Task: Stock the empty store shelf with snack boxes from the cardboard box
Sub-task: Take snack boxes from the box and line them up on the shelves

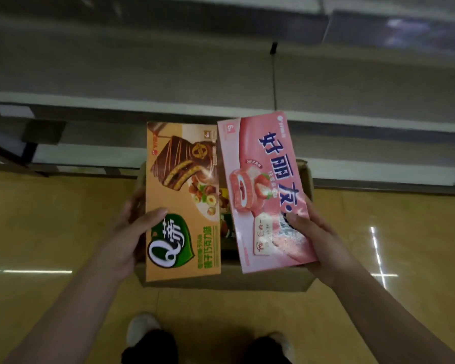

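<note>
Now: left hand point(132, 232) holds orange snack box point(181, 200) | right hand point(315, 232) holds pink snack box point(265, 193) | both above cardboard box point(247, 281), more snacks inside, I think | shelf point(142, 74) looks bare | stocking just starting

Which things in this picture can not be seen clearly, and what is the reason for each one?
Head view only:
- Inside of the cardboard box: mostly covered by the orange snack box and the pink snack box.
- Fingers of the left hand and right hand: behind those boxes.
- Shelf: blurred, details unclear.
- Small print on both boxes: too small.
</note>
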Motion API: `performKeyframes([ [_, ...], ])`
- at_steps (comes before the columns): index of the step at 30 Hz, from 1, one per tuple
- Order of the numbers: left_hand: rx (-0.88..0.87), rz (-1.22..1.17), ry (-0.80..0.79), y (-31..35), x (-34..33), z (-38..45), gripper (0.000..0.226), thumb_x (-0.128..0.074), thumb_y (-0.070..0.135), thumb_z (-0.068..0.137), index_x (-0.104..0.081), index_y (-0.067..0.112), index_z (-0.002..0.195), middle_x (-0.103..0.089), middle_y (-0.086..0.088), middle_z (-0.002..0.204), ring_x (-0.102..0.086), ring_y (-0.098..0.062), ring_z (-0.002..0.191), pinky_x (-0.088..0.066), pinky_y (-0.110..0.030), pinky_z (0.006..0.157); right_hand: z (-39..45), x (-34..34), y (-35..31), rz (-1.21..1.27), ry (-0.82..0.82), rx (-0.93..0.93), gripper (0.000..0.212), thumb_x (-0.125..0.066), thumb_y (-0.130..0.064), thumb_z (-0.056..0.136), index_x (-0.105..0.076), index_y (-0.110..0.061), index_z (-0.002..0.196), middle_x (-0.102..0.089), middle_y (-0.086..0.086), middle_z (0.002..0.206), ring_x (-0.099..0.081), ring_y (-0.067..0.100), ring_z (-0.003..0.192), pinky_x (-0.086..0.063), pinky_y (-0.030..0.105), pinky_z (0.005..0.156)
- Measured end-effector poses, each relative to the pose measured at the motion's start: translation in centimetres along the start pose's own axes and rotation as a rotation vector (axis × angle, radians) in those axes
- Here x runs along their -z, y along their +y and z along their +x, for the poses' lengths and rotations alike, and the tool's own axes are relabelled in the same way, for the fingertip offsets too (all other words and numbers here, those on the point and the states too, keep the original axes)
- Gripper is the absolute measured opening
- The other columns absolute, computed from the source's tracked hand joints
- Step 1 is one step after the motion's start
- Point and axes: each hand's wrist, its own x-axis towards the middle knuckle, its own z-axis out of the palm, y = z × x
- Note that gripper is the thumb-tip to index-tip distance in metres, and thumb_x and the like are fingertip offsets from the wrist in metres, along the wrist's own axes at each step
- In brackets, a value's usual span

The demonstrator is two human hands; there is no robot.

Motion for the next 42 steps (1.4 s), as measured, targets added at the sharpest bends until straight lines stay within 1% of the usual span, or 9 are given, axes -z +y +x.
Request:
performKeyframes([
  [6, 0.01, -0.059, -0.039, 10.9, -4.0, -9.3, 0.129, -0.098, 0.042, 0.017, -0.051, 0.021, 0.135, -0.073, -0.011, 0.106, -0.072, -0.031, 0.088, -0.058, -0.036, 0.058, -10.3, -3.1, -10.0, 0.122, 0.034, -0.028, 0.049, -0.059, -0.016, 0.086, -0.05, -0.015, 0.133, -0.065, 0.023, 0.118, -0.068, 0.038, 0.097, -0.06, 0.046, 0.071],
  [12, -0.092, -0.182, -0.029, 20.0, -7.0, -16.4, 0.086, -0.091, 0.028, 0.046, -0.058, 0.023, 0.125, -0.072, -0.016, 0.104, -0.073, -0.032, 0.085, -0.057, -0.038, 0.059, -17.4, -7.5, -16.9, 0.238, 0.015, 0.076, 0.092, -0.092, -0.035, 0.054, -0.05, -0.016, 0.133, -0.058, 0.025, 0.128, -0.059, 0.043, 0.112, -0.048, 0.06, 0.093],
  [15, -0.181, -0.254, -0.031, 24.0, -7.1, -19.1, 0.077, -0.089, 0.033, 0.047, -0.061, 0.02, 0.118, -0.075, -0.012, 0.096, -0.073, -0.028, 0.078, -0.058, -0.038, 0.056, -20.3, -10.5, -19.3, 0.331, 0.062, 0.144, 0.069, -0.08, -0.028, 0.069, -0.051, -0.019, 0.132, -0.062, 0.021, 0.127, -0.061, 0.042, 0.112, -0.048, 0.06, 0.093],
  [17, -0.227, -0.28, -0.046, 26.2, -6.6, -20.9, 0.054, -0.073, 0.024, 0.065, -0.061, 0.017, 0.117, -0.075, -0.011, 0.09, -0.073, -0.027, 0.074, -0.06, -0.039, 0.058, -22.2, -12.0, -20.4, 0.413, 0.064, 0.166, 0.05, -0.064, -0.024, 0.081, -0.053, -0.017, 0.129, -0.064, 0.02, 0.123, -0.064, 0.04, 0.108, -0.054, 0.056, 0.085],
  [22, -0.376, -0.282, -0.127, 31.7, -4.8, -23.8, 0.042, -0.063, 0.02, 0.072, -0.062, 0.018, 0.114, -0.074, -0.014, 0.093, -0.073, -0.03, 0.074, -0.06, -0.042, 0.061, -24.9, -15.4, -24.4, 0.45, -0.021, 0.28, 0.039, -0.06, -0.025, 0.085, -0.057, -0.012, 0.122, -0.072, 0.019, 0.105, -0.072, 0.034, 0.082, -0.06, 0.048, 0.063],
  [29, -0.572, -0.29, -0.154, 37.7, -3.9, -26.3, 0.052, -0.065, 0.018, 0.073, -0.06, 0.019, 0.125, -0.071, -0.019, 0.108, -0.071, -0.034, 0.083, -0.058, -0.045, 0.066, -26.3, -19.5, -29.2, 0.23, -0.012, 0.505, 0.046, -0.061, -0.025, 0.084, -0.055, -0.019, 0.129, -0.069, 0.019, 0.113, -0.066, 0.043, 0.1, -0.056, 0.055, 0.08],
  [35, -0.685, -0.265, -0.124, 41.3, -1.5, -29.5, 0.114, -0.096, 0.041, 0.027, -0.055, 0.023, 0.132, -0.069, -0.02, 0.113, -0.069, -0.04, 0.093, -0.057, -0.045, 0.068, -27.3, -23.5, -32.3, 0.117, -0.032, 0.699, 0.046, -0.065, -0.021, 0.079, -0.061, -0.03, 0.125, -0.072, 0.011, 0.11, -0.069, 0.038, 0.095, -0.06, 0.046, 0.068],
  [39, -0.761, -0.284, -0.053, 42.7, 1.3, -31.8, 0.117, -0.096, 0.041, 0.019, -0.057, 0.029, 0.129, -0.072, -0.016, 0.107, -0.072, -0.036, 0.086, -0.057, -0.04, 0.059, -27.0, -26.5, -33.1, 0.036, -0.006, 0.742, 0.062, -0.08, -0.033, 0.066, -0.061, -0.034, 0.125, -0.072, 0.009, 0.11, -0.071, 0.036, 0.094, -0.056, 0.05, 0.081],
  [42, -0.798, -0.293, -0.006, 43.8, 3.8, -32.9, 0.112, -0.096, 0.036, 0.026, -0.056, 0.027, 0.13, -0.072, -0.014, 0.105, -0.073, -0.033, 0.083, -0.057, -0.037, 0.056, -25.5, -29.4, -32.5, 0.024, -0.018, 0.752, 0.054, -0.072, -0.031, 0.073, -0.06, -0.037, 0.126, -0.074, 0.007, 0.106, -0.072, 0.034, 0.092, -0.055, 0.046, 0.081],
])
